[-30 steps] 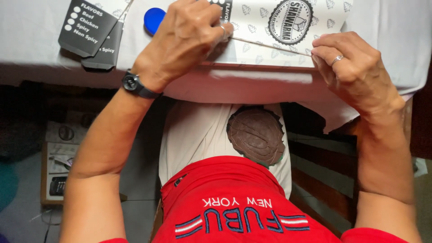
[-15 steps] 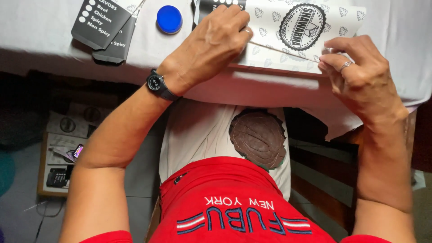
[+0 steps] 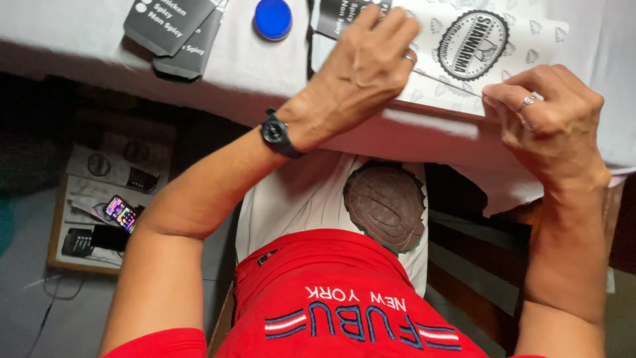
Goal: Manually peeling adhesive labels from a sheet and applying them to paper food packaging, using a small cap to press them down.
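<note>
White cloth [image 3: 252, 73] covers table; grey floor [image 3: 26, 318] below.

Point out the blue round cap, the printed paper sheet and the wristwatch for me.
blue round cap [image 3: 273, 18]: head view, middle of its top.
printed paper sheet [image 3: 523, 50]: head view, bare patterned part right of the round emblem.
wristwatch [image 3: 272, 132]: head view, its dark face.
</note>
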